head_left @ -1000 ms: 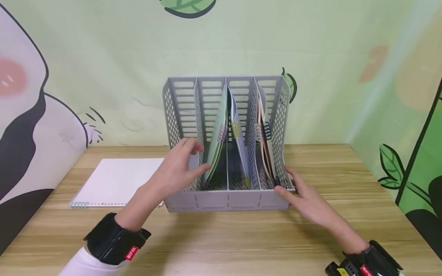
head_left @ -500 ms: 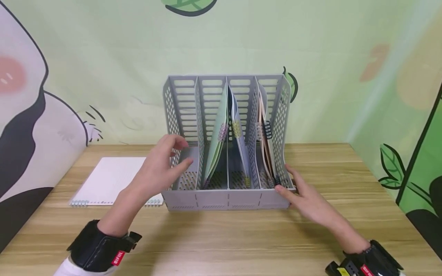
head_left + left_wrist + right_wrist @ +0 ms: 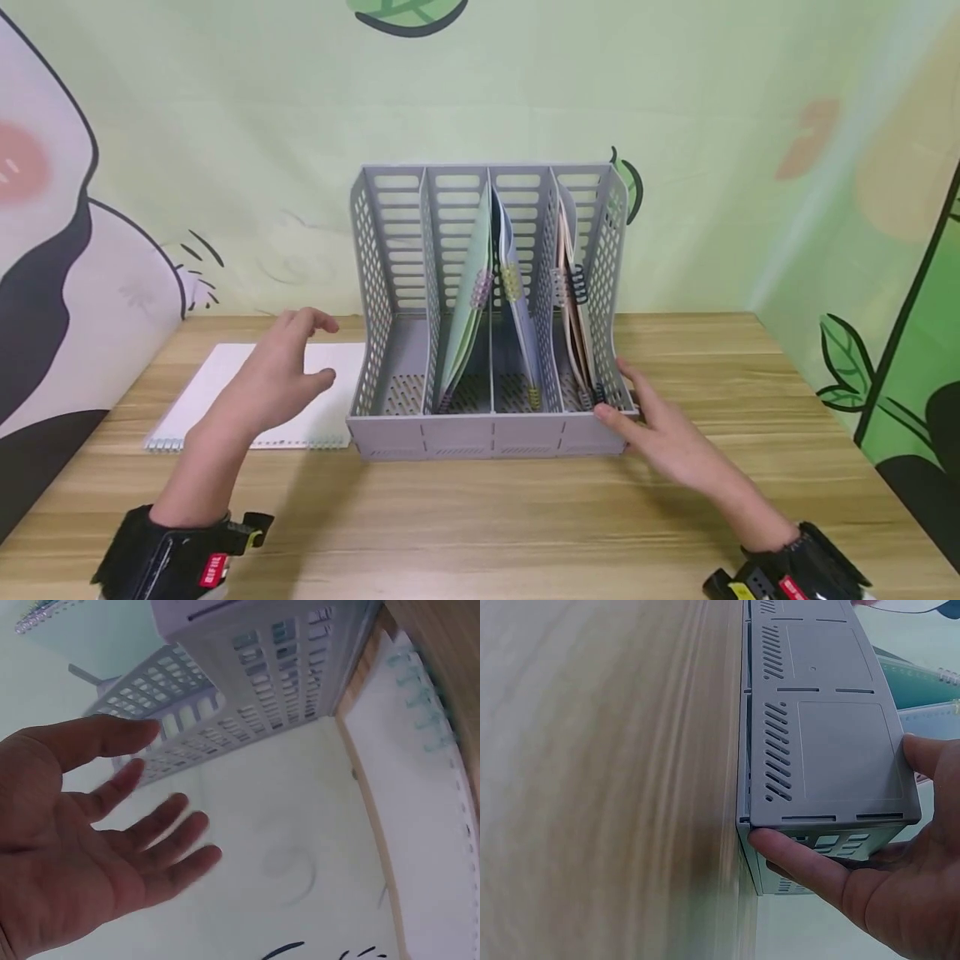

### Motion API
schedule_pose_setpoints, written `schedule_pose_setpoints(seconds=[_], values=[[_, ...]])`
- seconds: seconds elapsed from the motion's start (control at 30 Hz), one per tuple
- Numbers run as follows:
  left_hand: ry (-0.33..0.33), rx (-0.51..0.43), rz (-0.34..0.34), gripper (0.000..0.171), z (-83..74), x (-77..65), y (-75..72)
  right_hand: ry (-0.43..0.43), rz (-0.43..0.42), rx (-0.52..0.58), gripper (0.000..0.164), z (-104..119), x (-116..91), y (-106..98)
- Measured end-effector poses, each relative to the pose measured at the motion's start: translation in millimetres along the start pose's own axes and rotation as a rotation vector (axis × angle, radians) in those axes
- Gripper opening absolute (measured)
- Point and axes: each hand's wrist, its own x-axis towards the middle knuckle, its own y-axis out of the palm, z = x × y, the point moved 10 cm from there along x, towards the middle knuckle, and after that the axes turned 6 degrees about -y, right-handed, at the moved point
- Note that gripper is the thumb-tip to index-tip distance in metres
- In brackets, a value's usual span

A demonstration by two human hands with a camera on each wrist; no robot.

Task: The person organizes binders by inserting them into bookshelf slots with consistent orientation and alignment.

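A grey file rack [image 3: 457, 437] with upright dividers and perforated walls stands on the table. Its right front corner is held by my right hand [image 3: 671, 437], thumb at the front rim and fingers along the side wall, as the right wrist view also shows. My left hand [image 3: 273, 375] hovers with relaxed, parted fingers over a white spiral notebook [image 3: 345, 400] lying left of the rack. Nothing is in that hand. Inside the rack lean a green spiral notebook [image 3: 462, 325], a blue one [image 3: 525, 333] and, in the rightmost slot, pinkish notebooks [image 3: 572, 333]. The leftmost slot holds nothing.
The wooden table [image 3: 480, 525] meets a printed fabric backdrop [image 3: 262, 150] close behind the rack. The white notebook's right edge lies close to the rack's left wall [image 3: 285, 667].
My left hand has moved left, away from the rack's left slots, to above the white notebook. My right hand stays at the rack's right front corner.
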Motion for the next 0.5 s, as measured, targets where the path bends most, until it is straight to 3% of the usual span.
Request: schedule_pose_setpoints(seconds=[0.13,0.5], values=[[-0.069,0.057,0.068,0.053,18.2,0.2,7.4,-0.001,-0.002,0.003,0.080,-0.6,0.2,-0.1],[-0.150,0.123,0.146,0.059,47.2,-0.1,22.3,0.000,-0.002,0.016,0.080,0.1,-0.4,0.3]])
